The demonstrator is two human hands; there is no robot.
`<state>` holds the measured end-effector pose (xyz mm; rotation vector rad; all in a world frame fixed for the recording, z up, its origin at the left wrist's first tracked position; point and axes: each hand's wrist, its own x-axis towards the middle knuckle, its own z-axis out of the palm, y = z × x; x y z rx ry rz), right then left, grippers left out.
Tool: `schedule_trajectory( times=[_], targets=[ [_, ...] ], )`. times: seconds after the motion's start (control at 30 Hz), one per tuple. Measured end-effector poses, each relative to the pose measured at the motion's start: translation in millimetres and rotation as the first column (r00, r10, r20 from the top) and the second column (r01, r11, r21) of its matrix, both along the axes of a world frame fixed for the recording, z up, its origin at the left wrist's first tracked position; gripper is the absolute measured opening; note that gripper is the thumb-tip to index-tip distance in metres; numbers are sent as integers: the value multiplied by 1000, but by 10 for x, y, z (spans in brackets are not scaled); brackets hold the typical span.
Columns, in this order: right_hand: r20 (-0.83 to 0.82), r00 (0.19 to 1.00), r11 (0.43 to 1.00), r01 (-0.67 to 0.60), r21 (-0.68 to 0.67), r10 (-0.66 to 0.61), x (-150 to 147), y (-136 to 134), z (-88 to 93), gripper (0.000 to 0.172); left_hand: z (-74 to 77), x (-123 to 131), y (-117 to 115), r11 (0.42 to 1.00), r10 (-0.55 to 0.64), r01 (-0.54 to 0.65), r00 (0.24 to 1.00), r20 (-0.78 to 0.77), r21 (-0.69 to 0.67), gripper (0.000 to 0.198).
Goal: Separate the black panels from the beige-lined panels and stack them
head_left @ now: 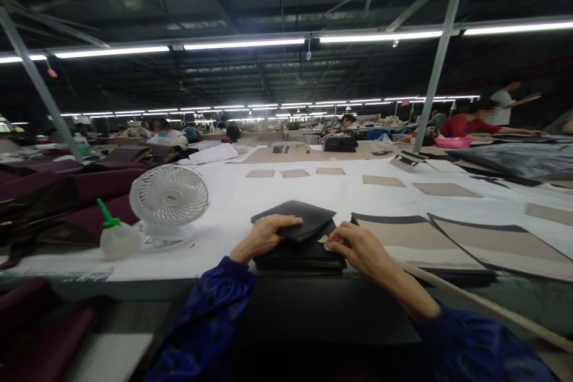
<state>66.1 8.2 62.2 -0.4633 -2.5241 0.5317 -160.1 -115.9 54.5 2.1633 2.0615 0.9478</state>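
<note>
My left hand [267, 234] grips a flat black panel [304, 215], thumb on top and the other fingers partly hidden. The panel is tilted above a stack of black pieces [299, 261] at the table's front edge. Close to the panel's right corner, my right hand [364, 250] is closed in a pinch on a small whitish scrap [323, 242], perhaps cloth; most of it is hidden by the fingers. To the right of that hand lie beige panels with black borders [403, 233].
A white fan [170, 200] and a squeeze bottle with a green nozzle [119, 236] stand left, beside maroon pieces [102, 185]. Small beige panels [331, 171] lie farther back on the white table [233, 203]. A pale rod or hose [487, 304] slants at right. People work beyond.
</note>
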Motion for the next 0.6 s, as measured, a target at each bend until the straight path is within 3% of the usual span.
schedule_trajectory(
  times=[0.23,0.47,0.6],
  targets=[
    [84,989,992,-122,22,120,195,24,45,16,-13,-1,4,999,-32,31,999,23,26,46],
    [111,994,991,-3,133,-12,-28,10,15,16,-15,-1,1,999,-38,38,999,23,19,46],
    [201,974,989,-124,84,105,306,-34,53,21,-21,-14,2,997,-68,66,996,66,27,45]
  ],
)
